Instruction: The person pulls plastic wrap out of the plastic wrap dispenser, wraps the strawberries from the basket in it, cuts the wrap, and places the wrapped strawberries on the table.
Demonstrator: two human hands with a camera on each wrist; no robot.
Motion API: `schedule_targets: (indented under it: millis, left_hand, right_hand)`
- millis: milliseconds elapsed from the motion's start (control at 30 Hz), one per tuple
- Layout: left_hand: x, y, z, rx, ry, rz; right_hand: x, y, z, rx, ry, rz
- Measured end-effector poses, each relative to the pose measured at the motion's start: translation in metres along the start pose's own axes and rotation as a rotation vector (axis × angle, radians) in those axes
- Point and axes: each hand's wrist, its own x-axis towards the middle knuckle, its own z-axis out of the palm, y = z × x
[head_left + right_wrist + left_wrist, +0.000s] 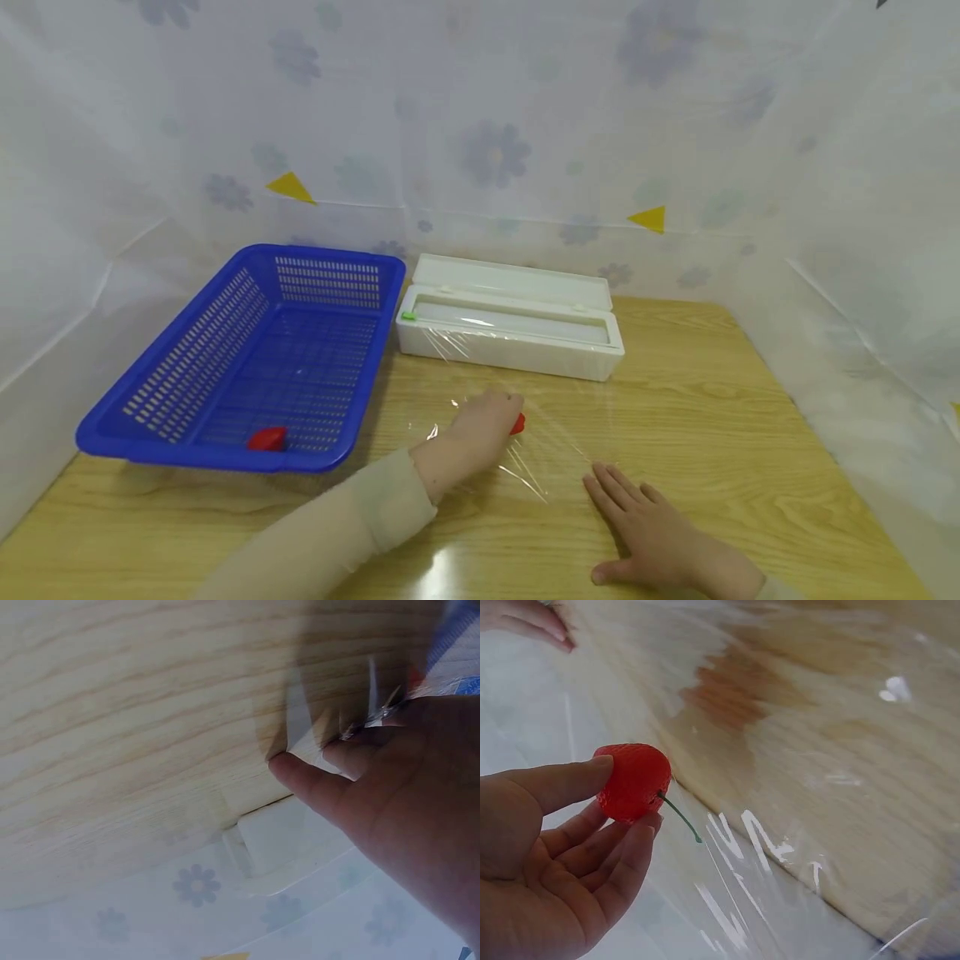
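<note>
A sheet of clear cling film [551, 425] stretches over the table from the white film dispenser box [510, 354]. Above the film, my left hand [480, 425] pinches a small red strawberry [634, 780] between thumb and fingers; its skin is bumpy and a thin green stem hangs from it. In the head view the hand hides most of this fruit. My right hand [648, 529] lies with its fingers spread, the fingertips touching the film's right edge. Seen from the right wrist, those fingertips [289, 769] press down on the tabletop.
At the left stands a blue plastic basket [367, 367] with another red fruit [267, 439] near its front wall. The dispenser's lid [517, 283] is raised, and a green slider [408, 316] sits at its left end. Flowered curtains [495, 158] enclose the wooden table [712, 400].
</note>
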Motion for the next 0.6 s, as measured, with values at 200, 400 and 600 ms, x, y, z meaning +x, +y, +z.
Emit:
schedule_targets:
  millis: [200,400,600]
  left_hand:
    - [0.001,-0.007,0.008,-0.017,-0.030,0.011]
    - [0.002,-0.010,0.012,-0.026,-0.050,0.004]
    - [0.001,-0.012,0.015,0.057,-0.024,0.032]
  right_hand:
    - [0.000,-0.001,-0.001,-0.004,0.006,-0.005]
    - [0.000,-0.002,-0.001,-0.003,0.009,-0.006]
    - [0.000,-0.002,-0.001,0.003,0.005,0.002]
